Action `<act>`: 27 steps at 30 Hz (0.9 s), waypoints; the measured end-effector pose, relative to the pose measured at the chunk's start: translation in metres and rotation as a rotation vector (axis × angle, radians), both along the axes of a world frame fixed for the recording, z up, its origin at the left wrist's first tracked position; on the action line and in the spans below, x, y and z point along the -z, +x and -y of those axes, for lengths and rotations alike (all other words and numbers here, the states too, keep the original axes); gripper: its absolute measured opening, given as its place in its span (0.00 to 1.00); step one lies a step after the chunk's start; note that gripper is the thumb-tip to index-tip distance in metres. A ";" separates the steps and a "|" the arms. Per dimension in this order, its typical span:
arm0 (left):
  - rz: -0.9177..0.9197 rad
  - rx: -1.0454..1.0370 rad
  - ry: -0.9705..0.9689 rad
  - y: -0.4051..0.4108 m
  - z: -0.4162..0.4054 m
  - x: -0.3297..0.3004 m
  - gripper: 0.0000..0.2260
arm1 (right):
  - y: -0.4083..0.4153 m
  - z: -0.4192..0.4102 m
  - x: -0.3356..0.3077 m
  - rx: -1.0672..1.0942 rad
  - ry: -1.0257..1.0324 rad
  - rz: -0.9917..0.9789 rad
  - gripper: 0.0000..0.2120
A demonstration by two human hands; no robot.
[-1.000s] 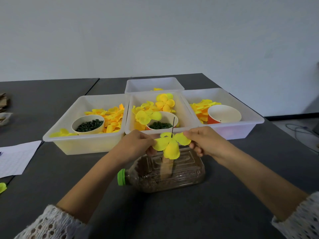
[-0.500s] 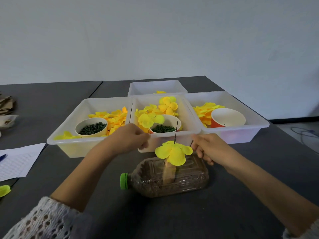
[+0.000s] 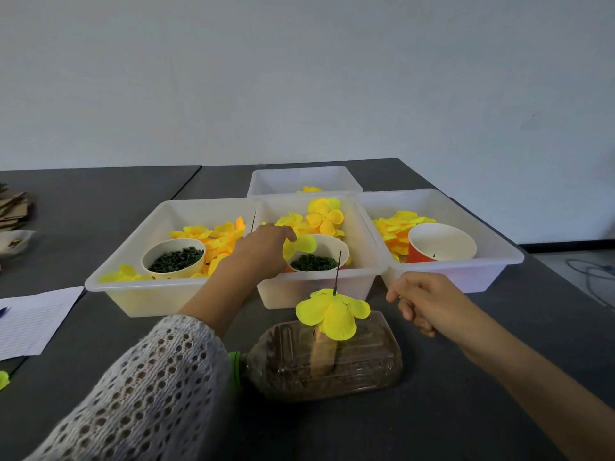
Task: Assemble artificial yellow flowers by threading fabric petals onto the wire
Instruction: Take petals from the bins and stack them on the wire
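4 bins (image 3: 372, 277) crowd the table at 12 o'clock, cups (image 3: 442, 242) inside. Wire (image 3: 337, 272) stands upright from the bottle (image 3: 332, 364), its flower (image 3: 331, 312) on it. Left hand (image 3: 263, 249) pinches a petal (image 3: 298, 246) over the middle bin; right hand (image 3: 421, 302), loosely curled, holds nothing

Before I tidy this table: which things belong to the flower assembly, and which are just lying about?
In use:
wire
threaded petals
bottle stand
petal in the left hand
middle tub
cup of green rings
right hand, near the wire

Lying about:
lined paper
cardboard scraps
stray petal
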State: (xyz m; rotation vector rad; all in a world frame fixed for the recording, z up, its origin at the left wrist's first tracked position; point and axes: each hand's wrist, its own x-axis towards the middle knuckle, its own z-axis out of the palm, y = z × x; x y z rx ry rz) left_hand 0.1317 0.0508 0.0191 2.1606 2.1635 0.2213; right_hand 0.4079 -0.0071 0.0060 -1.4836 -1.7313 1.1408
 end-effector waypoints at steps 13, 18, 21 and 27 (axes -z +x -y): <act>0.825 0.035 0.717 0.016 0.040 -0.045 0.06 | 0.006 0.010 -0.012 0.002 0.151 -0.150 0.11; 1.331 0.140 0.211 0.025 0.079 -0.066 0.05 | -0.008 0.018 -0.030 -0.062 0.280 -0.298 0.16; 1.390 0.159 0.003 0.029 0.095 -0.054 0.06 | -0.021 0.022 -0.037 -0.121 0.247 -0.377 0.20; 1.553 0.120 -0.117 0.035 0.107 -0.035 0.11 | -0.037 0.029 -0.045 -0.133 0.056 -0.546 0.22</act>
